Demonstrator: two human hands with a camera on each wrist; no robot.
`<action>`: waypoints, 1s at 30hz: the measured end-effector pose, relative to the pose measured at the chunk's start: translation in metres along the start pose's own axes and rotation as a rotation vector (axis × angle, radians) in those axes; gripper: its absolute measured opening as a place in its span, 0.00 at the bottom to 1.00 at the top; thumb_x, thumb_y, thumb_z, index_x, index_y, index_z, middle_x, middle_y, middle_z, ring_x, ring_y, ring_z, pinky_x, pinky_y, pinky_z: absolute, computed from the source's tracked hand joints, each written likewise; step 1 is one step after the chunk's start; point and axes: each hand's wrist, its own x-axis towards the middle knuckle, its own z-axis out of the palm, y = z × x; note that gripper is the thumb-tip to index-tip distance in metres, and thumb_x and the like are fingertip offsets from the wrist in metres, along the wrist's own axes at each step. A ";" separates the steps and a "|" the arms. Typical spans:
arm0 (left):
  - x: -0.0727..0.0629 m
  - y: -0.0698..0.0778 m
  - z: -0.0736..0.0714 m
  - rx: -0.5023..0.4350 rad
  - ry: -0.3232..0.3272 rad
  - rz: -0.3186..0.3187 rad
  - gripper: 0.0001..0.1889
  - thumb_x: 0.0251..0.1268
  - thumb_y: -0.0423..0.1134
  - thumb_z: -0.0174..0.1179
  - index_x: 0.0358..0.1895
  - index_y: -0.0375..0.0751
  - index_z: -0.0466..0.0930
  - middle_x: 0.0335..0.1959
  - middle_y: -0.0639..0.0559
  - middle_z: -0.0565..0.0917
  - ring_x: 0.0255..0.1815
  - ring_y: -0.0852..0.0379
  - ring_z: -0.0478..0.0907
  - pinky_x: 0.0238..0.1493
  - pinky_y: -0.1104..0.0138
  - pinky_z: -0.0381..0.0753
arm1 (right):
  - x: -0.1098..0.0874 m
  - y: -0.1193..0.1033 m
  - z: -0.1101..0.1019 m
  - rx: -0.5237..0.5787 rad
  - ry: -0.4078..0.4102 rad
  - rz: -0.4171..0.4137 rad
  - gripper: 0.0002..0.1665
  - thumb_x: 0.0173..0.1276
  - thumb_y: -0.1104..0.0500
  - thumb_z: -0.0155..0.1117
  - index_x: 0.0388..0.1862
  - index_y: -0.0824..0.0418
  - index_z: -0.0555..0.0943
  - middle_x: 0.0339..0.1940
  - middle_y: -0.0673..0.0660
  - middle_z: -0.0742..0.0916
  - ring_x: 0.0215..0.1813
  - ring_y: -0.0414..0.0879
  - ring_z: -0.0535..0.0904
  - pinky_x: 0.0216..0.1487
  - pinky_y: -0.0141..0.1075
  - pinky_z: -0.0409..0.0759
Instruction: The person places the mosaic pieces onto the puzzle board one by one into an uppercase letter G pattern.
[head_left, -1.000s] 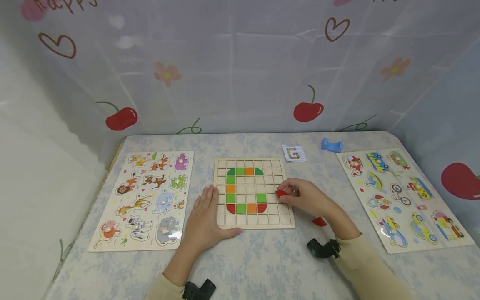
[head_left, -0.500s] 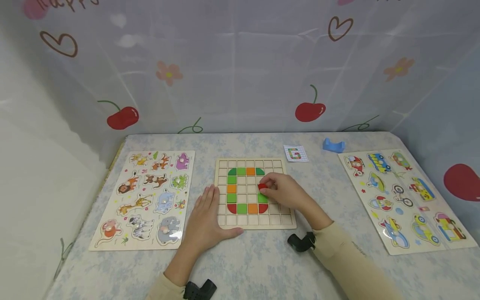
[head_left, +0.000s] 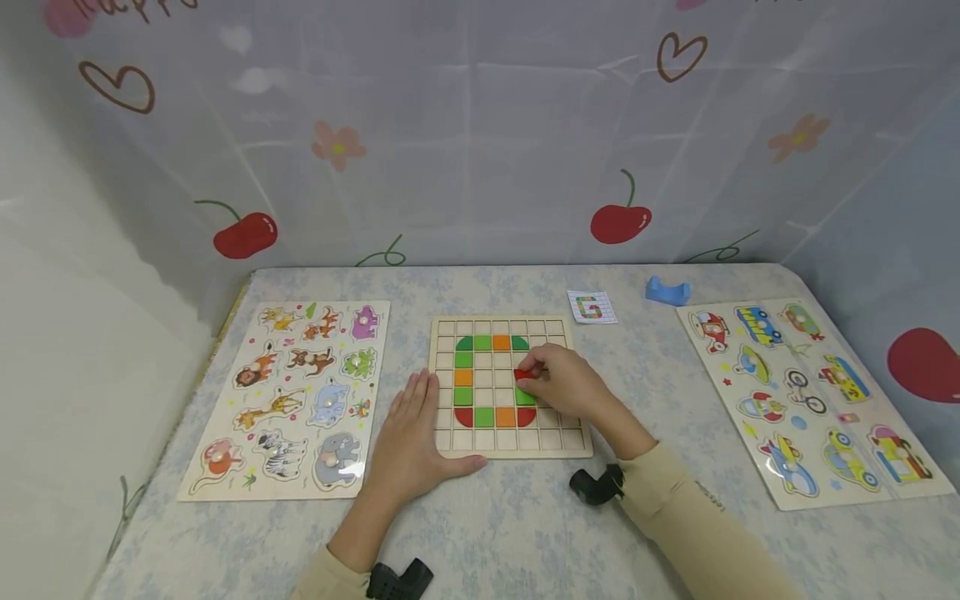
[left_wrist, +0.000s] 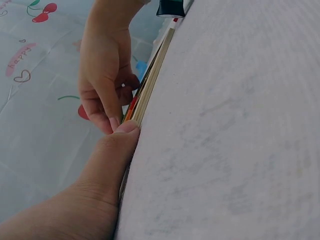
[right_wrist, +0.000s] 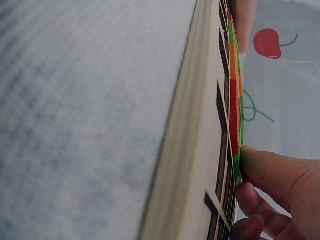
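A wooden grid board lies flat on the table, with green, orange and red pieces set in some of its squares. My left hand lies along the board's left edge, fingers straight and thumb out at the front edge. Between the thumb and fingers of my right hand is a small red piece, pinched over a square just behind a green square piece. Fingers partly cover the red piece. In the right wrist view the right hand works at the board's surface.
To the left lies an animal puzzle board, to the right a vehicle puzzle board. Behind the grid board are a small pattern card and a blue plastic piece. A printed curtain stands at the table's back.
My right hand has carried the red piece leftward from the board's right edge to the square behind the green piece. Another red piece on the table is now hidden by the right arm.
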 end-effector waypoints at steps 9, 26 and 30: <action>-0.001 0.001 0.000 -0.002 0.007 0.008 0.72 0.38 0.82 0.61 0.80 0.37 0.44 0.82 0.44 0.47 0.84 0.49 0.42 0.82 0.53 0.47 | -0.005 -0.003 -0.002 -0.007 0.016 0.044 0.06 0.70 0.58 0.66 0.42 0.55 0.86 0.43 0.51 0.86 0.42 0.43 0.80 0.46 0.38 0.81; -0.001 0.002 -0.001 -0.007 -0.007 0.002 0.72 0.38 0.82 0.62 0.80 0.37 0.42 0.83 0.44 0.46 0.84 0.49 0.41 0.83 0.53 0.46 | -0.057 0.033 -0.043 -0.061 0.037 -0.003 0.12 0.70 0.61 0.63 0.51 0.57 0.84 0.43 0.53 0.84 0.29 0.44 0.72 0.29 0.33 0.75; -0.001 0.001 -0.001 0.000 -0.007 0.004 0.72 0.38 0.82 0.61 0.80 0.37 0.42 0.83 0.44 0.46 0.84 0.48 0.41 0.82 0.53 0.46 | -0.080 0.053 -0.055 -0.063 0.005 0.012 0.12 0.70 0.61 0.64 0.51 0.56 0.83 0.45 0.54 0.84 0.27 0.42 0.72 0.26 0.33 0.76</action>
